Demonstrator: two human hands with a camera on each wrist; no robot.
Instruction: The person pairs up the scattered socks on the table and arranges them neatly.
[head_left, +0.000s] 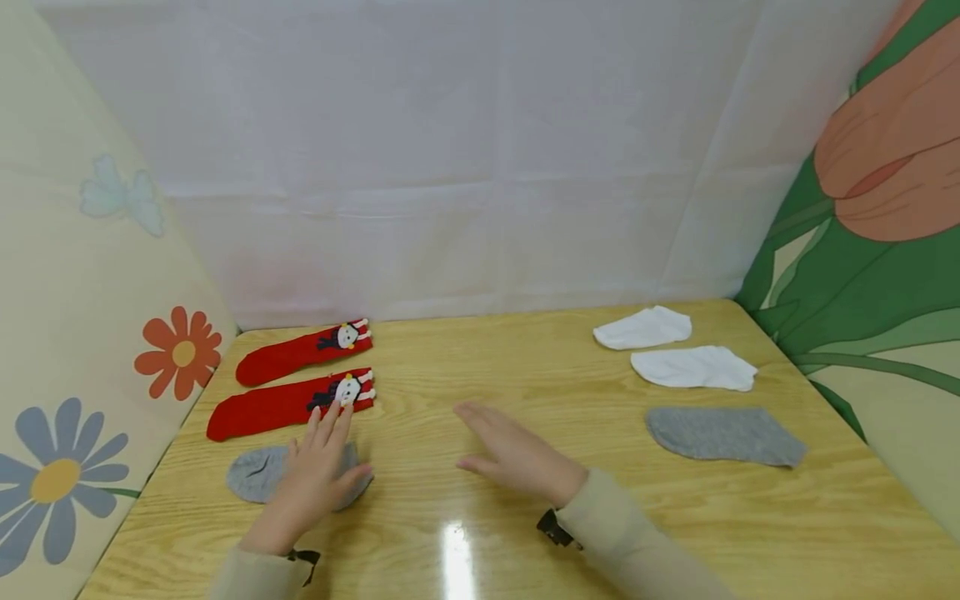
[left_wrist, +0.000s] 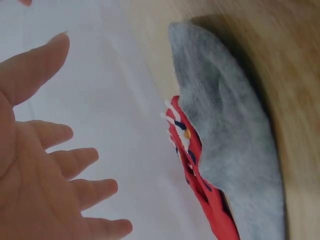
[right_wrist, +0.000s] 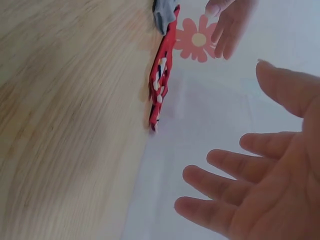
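Note:
My left hand [head_left: 315,479] hovers over a grey sock [head_left: 255,473] on the left of the table, fingers straight and spread, covering the sock's middle in the head view. In the left wrist view that grey sock [left_wrist: 235,135] lies apart from the fingers. Just behind it are two red socks with a cartoon figure at the cuff, a nearer one [head_left: 258,408] and a farther one [head_left: 281,358]. Near the table's middle my right hand [head_left: 517,454] is held in the air, holding nothing, its fingers extended and thumb apart in the right wrist view.
On the right side of the wooden table [head_left: 480,358] lie a far white sock [head_left: 645,328], a nearer white sock [head_left: 693,367] and another grey sock [head_left: 723,435]. A white cloth [head_left: 480,167] hangs behind; flower-printed panels flank both sides.

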